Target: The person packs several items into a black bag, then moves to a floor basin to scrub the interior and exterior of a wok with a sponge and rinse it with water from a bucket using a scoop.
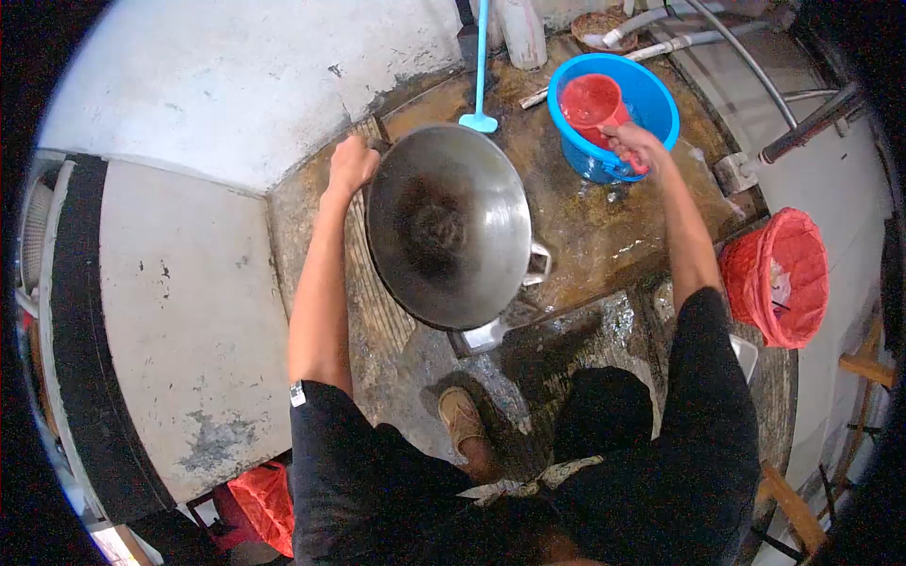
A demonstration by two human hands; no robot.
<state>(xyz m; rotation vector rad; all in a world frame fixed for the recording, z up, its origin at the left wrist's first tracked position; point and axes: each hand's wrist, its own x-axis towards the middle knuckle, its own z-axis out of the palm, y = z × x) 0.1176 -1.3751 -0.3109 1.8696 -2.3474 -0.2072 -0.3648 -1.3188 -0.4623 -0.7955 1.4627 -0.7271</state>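
My left hand point(353, 164) is closed around the left handle of a large metal wok point(472, 212), which is tilted so its darkened inside faces me. The wok's other handle point(539, 264) sticks out at its lower right. With closed fingers, my right hand point(635, 146) grips the handle of a red water dipper point(592, 98). The dipper is over the mouth of a blue bucket point(668, 118), and water shows in its bowl.
A light-blue long-handled brush point(479, 121) leans by the wall. At right stands a red-lined waste basket point(813, 302), below some pipes point(698, 40). The concrete floor point(604, 330) is wet. A low painted wall point(189, 311) bounds the left side.
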